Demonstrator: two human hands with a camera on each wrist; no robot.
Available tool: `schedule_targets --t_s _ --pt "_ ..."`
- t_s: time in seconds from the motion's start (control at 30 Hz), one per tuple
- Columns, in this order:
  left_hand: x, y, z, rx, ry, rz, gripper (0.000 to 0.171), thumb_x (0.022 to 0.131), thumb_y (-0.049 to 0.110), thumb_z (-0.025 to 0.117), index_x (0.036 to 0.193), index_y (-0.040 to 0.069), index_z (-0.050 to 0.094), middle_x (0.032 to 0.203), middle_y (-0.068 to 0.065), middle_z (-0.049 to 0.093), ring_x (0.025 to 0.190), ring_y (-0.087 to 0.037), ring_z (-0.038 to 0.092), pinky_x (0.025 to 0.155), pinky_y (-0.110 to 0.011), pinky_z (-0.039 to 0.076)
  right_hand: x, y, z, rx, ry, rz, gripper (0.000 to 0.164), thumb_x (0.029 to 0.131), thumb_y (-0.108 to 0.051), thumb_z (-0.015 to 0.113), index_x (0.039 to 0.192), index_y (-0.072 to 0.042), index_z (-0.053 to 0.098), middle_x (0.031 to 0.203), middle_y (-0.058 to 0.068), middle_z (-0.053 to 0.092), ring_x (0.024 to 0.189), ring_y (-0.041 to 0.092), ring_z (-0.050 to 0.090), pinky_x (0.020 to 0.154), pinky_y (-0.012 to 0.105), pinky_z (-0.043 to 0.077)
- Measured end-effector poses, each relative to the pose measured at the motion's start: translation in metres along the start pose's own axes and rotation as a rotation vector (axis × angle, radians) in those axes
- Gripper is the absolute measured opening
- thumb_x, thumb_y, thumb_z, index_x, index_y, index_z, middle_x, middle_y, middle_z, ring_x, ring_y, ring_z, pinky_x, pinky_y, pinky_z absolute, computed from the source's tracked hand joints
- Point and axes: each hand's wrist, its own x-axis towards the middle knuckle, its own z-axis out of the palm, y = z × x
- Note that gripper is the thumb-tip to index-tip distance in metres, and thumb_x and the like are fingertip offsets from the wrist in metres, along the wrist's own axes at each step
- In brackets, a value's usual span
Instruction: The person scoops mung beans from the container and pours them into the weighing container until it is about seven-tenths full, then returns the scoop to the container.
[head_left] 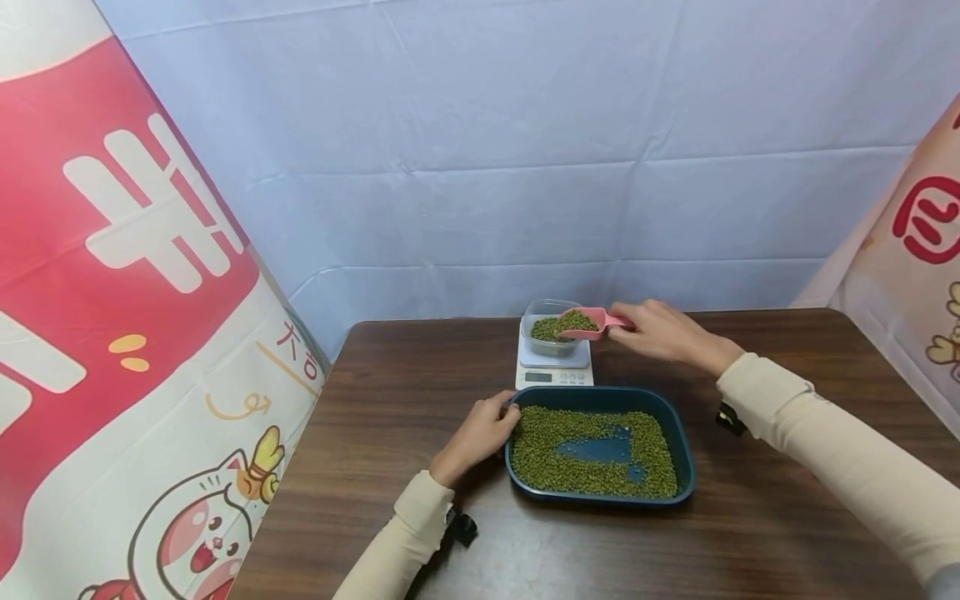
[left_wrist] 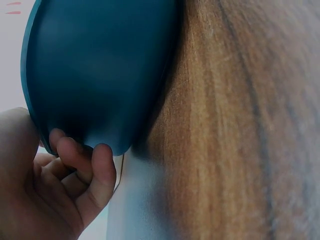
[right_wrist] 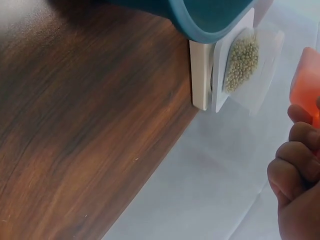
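Observation:
My right hand [head_left: 656,332] grips the handle of a pink scoop [head_left: 592,322], its fingers curled round it in the right wrist view. Green beans, likely mung beans, heap in the scoop, which overlaps a clear plastic container [head_left: 551,346] in the head view. More beans [right_wrist: 242,64] lie in the bottom of that container, which stands on a white kitchen scale [head_left: 557,375]. With thumb and curled fingers, my left hand [head_left: 480,432] holds the left rim of a dark blue tray [head_left: 678,446]. Beans [head_left: 555,467] spread over the tray's floor around a bare patch.
The tray and scale stand on a brown wooden table [head_left: 420,375]. Behind its back edge hangs a pale cloth [head_left: 480,167]. A printed banner [head_left: 112,292] stands on the left, and another banner [head_left: 926,250] on the right.

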Motion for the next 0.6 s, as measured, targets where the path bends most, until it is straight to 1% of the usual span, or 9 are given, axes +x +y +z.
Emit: schedule_targets --t_s 0.2,0.43,0.6 --pt "0.0 0.001 0.0 0.004 -0.005 -0.013 0.039 0.104 0.028 0.038 0.14 0.018 0.049 0.066 -0.003 0.063 0.04 -0.021 0.056 0.039 -0.032 0.052 0.003 0.0 -0.002 -0.02 -0.004 0.018 0.016 0.096 -0.029 0.055 0.083 -0.02 0.052 0.056 -0.003 0.039 0.045 0.01 0.034 0.042 0.026 0.029" --pt "0.0 0.0 0.0 0.009 0.006 -0.007 0.038 0.104 0.027 0.038 0.138 0.018 0.051 0.079 0.001 0.067 0.04 -0.019 0.056 0.039 -0.032 0.052 0.007 0.001 -0.003 -0.036 -0.016 0.034 0.017 0.095 -0.027 0.055 0.08 -0.019 0.051 0.055 -0.003 0.038 0.045 0.01 0.031 0.042 0.026 0.028" --pt "0.0 0.0 0.0 0.008 0.003 -0.002 0.037 0.104 0.028 0.038 0.137 0.019 0.051 0.075 0.0 0.066 0.04 -0.019 0.056 0.038 -0.032 0.052 0.011 0.002 -0.003 -0.052 -0.029 0.043 0.016 0.094 -0.027 0.056 0.081 -0.018 0.052 0.055 -0.003 0.04 0.045 0.011 0.032 0.043 0.026 0.028"
